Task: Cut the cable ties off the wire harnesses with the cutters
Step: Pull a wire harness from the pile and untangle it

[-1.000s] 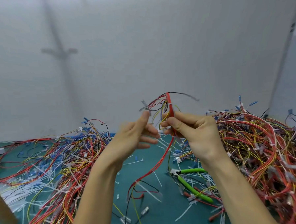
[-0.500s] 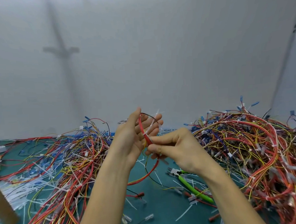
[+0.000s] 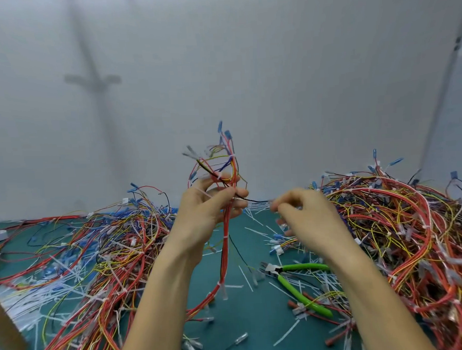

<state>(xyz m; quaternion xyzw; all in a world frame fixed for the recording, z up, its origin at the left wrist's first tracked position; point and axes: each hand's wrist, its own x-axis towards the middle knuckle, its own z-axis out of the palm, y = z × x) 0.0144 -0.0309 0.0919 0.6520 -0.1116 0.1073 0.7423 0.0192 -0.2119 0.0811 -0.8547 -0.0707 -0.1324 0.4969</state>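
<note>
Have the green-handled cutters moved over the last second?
No. The green-handled cutters lie untouched in the same spot on the green mat, against the right wire pile.

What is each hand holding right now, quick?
Left hand: closed around a wire harness, holding it upright.
Right hand: fingers curled but blurred; whether it pinches the black wire cannot be told.

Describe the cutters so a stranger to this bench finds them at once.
Start at the teal table top, at the near foot of the big wire pile on the right. The cutters lie flat there among cut white ties, just left of the right forearm. Nothing else has bright green handles, spread in a V from a metal nose pointing left.
</note>
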